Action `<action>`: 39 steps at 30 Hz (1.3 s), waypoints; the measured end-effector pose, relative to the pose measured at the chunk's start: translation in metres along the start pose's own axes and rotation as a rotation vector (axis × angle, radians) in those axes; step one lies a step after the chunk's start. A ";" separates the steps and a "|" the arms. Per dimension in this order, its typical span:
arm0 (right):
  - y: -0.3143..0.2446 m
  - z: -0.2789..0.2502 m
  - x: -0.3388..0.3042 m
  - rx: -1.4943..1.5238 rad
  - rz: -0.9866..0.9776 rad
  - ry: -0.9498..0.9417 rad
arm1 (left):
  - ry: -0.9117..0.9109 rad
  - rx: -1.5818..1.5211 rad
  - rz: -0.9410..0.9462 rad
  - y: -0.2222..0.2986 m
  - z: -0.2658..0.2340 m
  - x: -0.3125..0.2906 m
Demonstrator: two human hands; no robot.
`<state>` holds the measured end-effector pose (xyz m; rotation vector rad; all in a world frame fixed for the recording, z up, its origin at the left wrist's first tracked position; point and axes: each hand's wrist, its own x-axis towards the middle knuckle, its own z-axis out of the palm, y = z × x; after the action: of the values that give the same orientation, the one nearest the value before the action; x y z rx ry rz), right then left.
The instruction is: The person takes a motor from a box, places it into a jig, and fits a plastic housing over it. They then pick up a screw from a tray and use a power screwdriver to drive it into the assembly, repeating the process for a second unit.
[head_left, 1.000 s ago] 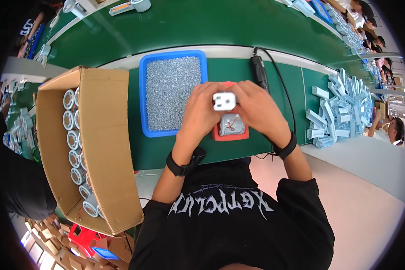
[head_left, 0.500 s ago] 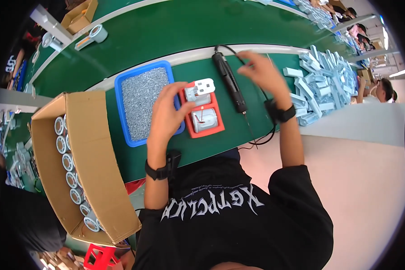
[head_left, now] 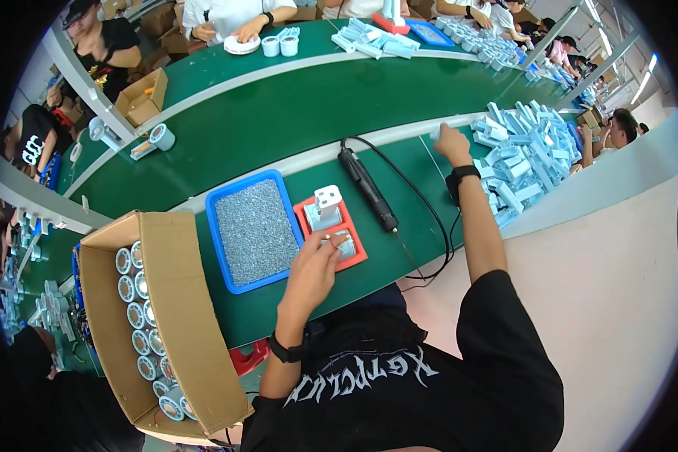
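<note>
A red fixture (head_left: pixel 356 257) on the green bench cradles two light-blue round housings. A white-ended handle (head_left: pixel 328 199) stands up from the far housing (head_left: pixel 322 218). My left hand (head_left: pixel 314 273) is at the near housing (head_left: pixel 346 246), thumb and fingers pinched together; what they grip, perhaps thin wire, is too small to tell. My right hand (head_left: pixel 453 146) is stretched out to the far right, closed, just left of a pile of light-blue plastic parts (head_left: pixel 531 162). Something pale shows at its fingertips, mostly hidden. A black electric screwdriver (head_left: pixel 368 190) lies between my hands.
A blue tray (head_left: pixel 285 197) full of small screws sits left of the fixture. Further left, a cardboard box (head_left: pixel 177 301) holds several round housings. The screwdriver's black cable (head_left: pixel 422 197) loops to its right. Co-workers sit beyond the green conveyor (head_left: pixel 279 113).
My view has tilted up. My left hand has gone from the far housing to the near one. My right hand has moved from above the screwdriver's cable toward the pile and closed.
</note>
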<state>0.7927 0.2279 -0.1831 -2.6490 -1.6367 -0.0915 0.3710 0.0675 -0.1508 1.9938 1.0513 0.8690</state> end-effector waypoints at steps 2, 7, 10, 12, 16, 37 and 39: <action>-0.031 -0.032 -0.015 0.299 -0.063 0.092 | 0.021 -0.018 0.013 -0.001 0.004 0.001; -0.093 -0.070 -0.098 1.729 -0.584 0.058 | 0.123 -0.248 -0.090 -0.011 0.014 0.000; -0.113 -0.068 -0.160 1.739 -0.630 -0.262 | 0.186 -0.534 -0.231 -0.013 0.021 -0.001; -0.119 -0.069 -0.190 1.634 -0.593 -0.363 | 0.241 -0.533 -0.180 -0.013 0.024 -0.002; -0.126 -0.078 -0.219 1.622 -0.651 -0.346 | 0.201 -0.385 -0.127 -0.011 0.020 -0.002; -0.127 -0.077 -0.213 1.592 -0.805 -0.285 | 0.236 -0.272 -0.052 -0.017 0.019 -0.004; -0.125 -0.074 -0.213 1.653 -0.735 -0.321 | 0.208 -0.308 -0.081 -0.014 0.020 -0.005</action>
<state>0.5830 0.0898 -0.1238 -0.8191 -1.4586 1.1240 0.3792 0.0639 -0.1741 1.6215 1.0333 1.1380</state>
